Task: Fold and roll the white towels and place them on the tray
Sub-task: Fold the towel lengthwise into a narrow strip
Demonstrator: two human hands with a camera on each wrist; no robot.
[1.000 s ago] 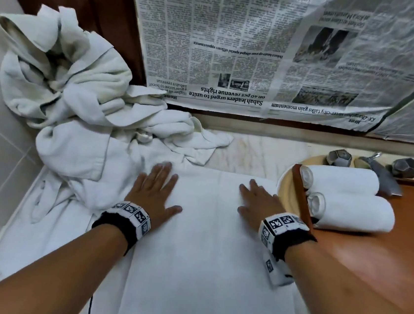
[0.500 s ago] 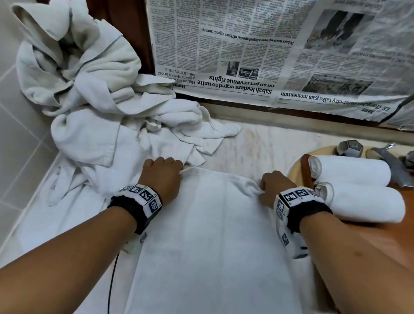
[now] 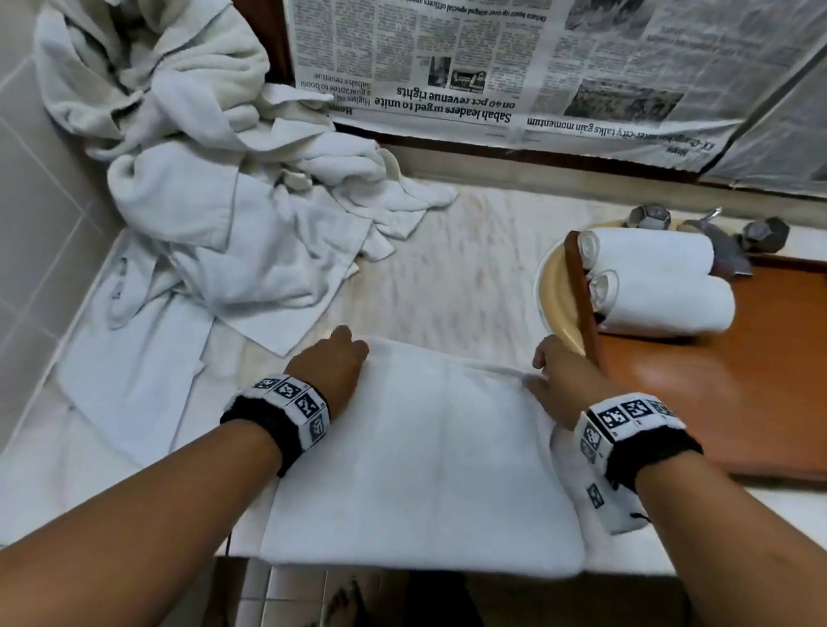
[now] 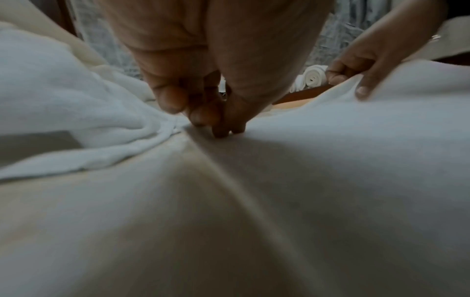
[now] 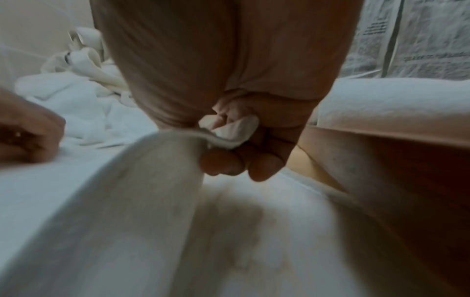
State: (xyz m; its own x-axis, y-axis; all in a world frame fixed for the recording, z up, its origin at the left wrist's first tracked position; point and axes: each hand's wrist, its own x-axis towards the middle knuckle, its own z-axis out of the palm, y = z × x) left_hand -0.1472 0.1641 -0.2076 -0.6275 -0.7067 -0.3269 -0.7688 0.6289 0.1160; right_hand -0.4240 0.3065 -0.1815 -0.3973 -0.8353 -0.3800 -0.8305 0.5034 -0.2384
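1. The marble counter (image 3: 463, 267) runs under everything, with newspaper sheets (image 3: 508, 51) hung on the wall behind it.
2. A heap of unfolded white towels (image 3: 180, 173) is piled to the left of the wooden tray, against the tiled wall, and spills forward along the counter.
3. The wooden tray (image 3: 763, 394) sits at the right end of the counter, its far left corner lying over a yellow basin (image 3: 555, 298).
4. The white towel (image 3: 430, 464) I am working on lies flat on the counter just left of the tray, doubled over, with its near edge reaching the counter's front edge.
5. Two rolled towels (image 3: 662, 285) lie side by side at the far left of the tray, touching each other, their spiral ends facing left.
6. My left hand (image 3: 330, 365) is on the towel's far left corner; the left wrist view shows my fingers (image 4: 172, 100) curled down with their tips pinching the cloth.
7. My right hand (image 3: 561, 381) is at the towel's far right corner, just beside the tray's left rim; the right wrist view shows my fingers (image 5: 264, 160) curled tight round a bunched bit of the towel's edge (image 5: 229, 128).
8. A dark faucet (image 3: 709, 233) and two faceted knobs stand just behind the rolled towels.
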